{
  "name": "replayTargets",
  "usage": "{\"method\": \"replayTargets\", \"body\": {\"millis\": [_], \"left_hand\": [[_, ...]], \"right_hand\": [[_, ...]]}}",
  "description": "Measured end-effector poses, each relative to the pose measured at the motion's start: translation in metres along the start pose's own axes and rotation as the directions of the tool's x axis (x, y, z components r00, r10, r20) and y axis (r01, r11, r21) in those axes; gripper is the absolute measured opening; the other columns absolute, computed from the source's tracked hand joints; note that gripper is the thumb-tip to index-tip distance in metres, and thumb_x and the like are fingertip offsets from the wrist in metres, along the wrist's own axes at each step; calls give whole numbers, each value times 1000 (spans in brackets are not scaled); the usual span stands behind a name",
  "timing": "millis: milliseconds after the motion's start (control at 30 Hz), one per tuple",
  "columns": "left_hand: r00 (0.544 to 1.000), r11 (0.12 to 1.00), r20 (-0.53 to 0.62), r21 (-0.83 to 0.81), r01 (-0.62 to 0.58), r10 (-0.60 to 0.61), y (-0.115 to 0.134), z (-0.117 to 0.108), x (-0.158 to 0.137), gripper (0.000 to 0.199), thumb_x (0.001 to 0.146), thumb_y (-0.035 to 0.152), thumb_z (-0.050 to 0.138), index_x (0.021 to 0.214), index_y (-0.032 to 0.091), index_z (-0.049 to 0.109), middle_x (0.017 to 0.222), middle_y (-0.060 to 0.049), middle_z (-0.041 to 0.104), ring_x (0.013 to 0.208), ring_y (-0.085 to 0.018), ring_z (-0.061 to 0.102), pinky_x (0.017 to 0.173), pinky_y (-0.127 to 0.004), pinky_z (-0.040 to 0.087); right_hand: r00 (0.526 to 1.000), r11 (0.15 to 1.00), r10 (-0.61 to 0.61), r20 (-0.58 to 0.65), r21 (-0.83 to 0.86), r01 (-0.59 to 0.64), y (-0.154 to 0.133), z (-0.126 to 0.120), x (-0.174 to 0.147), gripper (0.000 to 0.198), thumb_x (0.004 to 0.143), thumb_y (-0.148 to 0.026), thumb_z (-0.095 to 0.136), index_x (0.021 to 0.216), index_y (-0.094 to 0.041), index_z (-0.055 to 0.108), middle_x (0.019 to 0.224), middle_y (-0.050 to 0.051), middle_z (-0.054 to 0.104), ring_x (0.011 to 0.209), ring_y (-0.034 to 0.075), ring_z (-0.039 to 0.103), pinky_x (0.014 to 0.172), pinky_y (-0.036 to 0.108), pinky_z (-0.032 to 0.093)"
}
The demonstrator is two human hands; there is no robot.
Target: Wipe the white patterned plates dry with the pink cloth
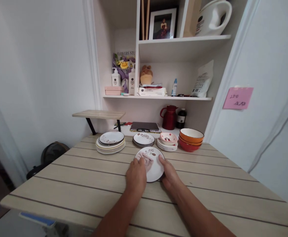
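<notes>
A white plate (156,170) with a dark rim and a floral print is tilted up over the middle of the table. My right hand (171,172) grips its right edge, thumb on the face and fingers behind. Pressed against the plate's left part, my left hand (137,174) is closed on a pale pinkish cloth (147,160), which lies bunched on the plate's face. Just behind it sits a stack of similar floral plates (144,139). Small white dishes (167,144) are piled to the right of that stack, with a pink-patterned square bowl (169,138) on top.
Larger plates (110,144) are stacked at the left, near a small raised wooden shelf (99,114). Orange and red bowls (191,140) are nested at the right. Behind stand a red jug (169,117), a dark bottle (181,118) and a laptop (145,126) with glasses.
</notes>
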State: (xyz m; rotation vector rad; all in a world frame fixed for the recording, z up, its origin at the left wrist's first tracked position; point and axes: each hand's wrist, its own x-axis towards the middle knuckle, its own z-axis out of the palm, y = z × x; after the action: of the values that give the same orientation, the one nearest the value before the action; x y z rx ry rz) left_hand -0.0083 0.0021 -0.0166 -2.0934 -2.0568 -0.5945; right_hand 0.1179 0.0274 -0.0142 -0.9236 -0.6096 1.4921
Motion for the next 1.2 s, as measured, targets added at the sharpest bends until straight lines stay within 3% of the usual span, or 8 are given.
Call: {"method": "replayTargets", "body": {"millis": [133, 333, 567, 700, 867, 1000, 1200], "left_hand": [[1000, 999, 21, -35, -19, 20, -2, 1, 1, 27, 91, 22, 40, 115, 22, 52, 103, -8, 57, 96, -22, 55, 74, -31, 43], [977, 961, -9, -177, -212, 214, -10, -1, 0, 25, 90, 23, 42, 112, 24, 53, 110, -5, 55, 100, -19, 53, 78, -27, 42], [933, 897, -38, -264, -354, 357, -1, -12, -6, 31, 90, 21, 42, 118, 29, 53, 110, -4, 50, 103, -17, 49, 86, -28, 42], [945, 918, -59, -224, -326, 321, 1, -11, -4, 35, 91, 22, 42, 122, 33, 52, 110, -4, 49, 101, -18, 49, 86, -29, 42], [975, 974, -139, -118, -192, 176, -3, -6, 2, 35, 92, 22, 39, 122, 34, 52, 112, -5, 49, 99, -19, 50, 81, -29, 43], [990, 993, -106, -51, -104, 98, -6, -7, 4, 33, 93, 21, 37, 120, 30, 53, 106, -7, 51, 95, -21, 51, 78, -30, 43], [996, 999, -76, 24, -48, 50, -4, -6, 4, 28, 91, 23, 39, 114, 21, 56, 102, -9, 54, 95, -23, 53, 72, -31, 46]], "right_hand": [[1000, 1000, 13, 5, 14, -13, 0, -1, 0, 38, 75, -39, 66, 107, -19, 62, 87, 9, 75, 79, 26, 69, 69, 36, 53], [996, 995, 75, 41, 65, -78, -1, -3, 3, 43, 77, -45, 63, 110, -19, 61, 90, 9, 75, 82, 26, 69, 75, 39, 53], [981, 992, 85, 176, 81, -100, 0, -4, 4, 39, 79, -43, 61, 105, -13, 64, 93, 12, 74, 86, 25, 69, 80, 38, 52], [973, 994, 89, 215, 45, -101, -1, -2, 1, 41, 79, -44, 61, 107, -14, 64, 91, 11, 74, 84, 25, 69, 79, 37, 52], [968, 992, 122, 218, -59, -112, -2, 1, -5, 48, 77, -51, 60, 108, -15, 65, 93, 11, 74, 80, 26, 69, 76, 37, 52], [959, 991, 109, 263, -106, -84, 0, 2, -7, 51, 76, -54, 60, 106, -14, 66, 96, 12, 73, 83, 26, 69, 78, 37, 51], [982, 995, 77, 171, -79, -64, 4, 0, -3, 44, 76, -48, 63, 102, -14, 67, 89, 11, 75, 78, 25, 69, 73, 35, 52]]}}
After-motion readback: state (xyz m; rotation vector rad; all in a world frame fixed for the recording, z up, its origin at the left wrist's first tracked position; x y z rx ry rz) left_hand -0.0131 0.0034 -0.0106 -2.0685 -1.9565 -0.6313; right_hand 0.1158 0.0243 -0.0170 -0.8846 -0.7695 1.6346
